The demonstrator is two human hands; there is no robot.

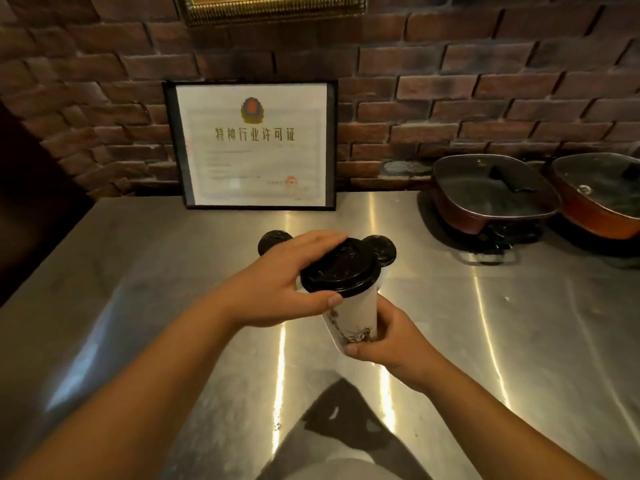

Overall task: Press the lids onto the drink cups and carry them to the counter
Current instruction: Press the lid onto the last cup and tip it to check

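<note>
White paper cup (pixel 349 317), pinched low by your right hand (pixel 388 337), may tip if your left hand (pixel 277 289) gripping the black plastic lid (pixel 337 270) presses off-centre.

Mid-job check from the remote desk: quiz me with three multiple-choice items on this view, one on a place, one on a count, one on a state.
1. Where does the framed certificate stand?
A. Flat at the steel table's near edge
B. Propped against the brick wall at the back of the steel table
C. On top of a pan

2. How many lidded pans show at the right?
A. Two
B. One
C. Four

3. What is the left hand doing?
A. Hanging idle off the table
B. Holding a pan handle
C. Resting on the black lid atop the white cup, which the right hand grips low down

Answers: 1 B, its frame leans on the bricks. 2 A, a near pan and a far pan, partly cut off by the frame edge. 3 C, its fingers lie over the lid and the thumb at its rim.
</note>
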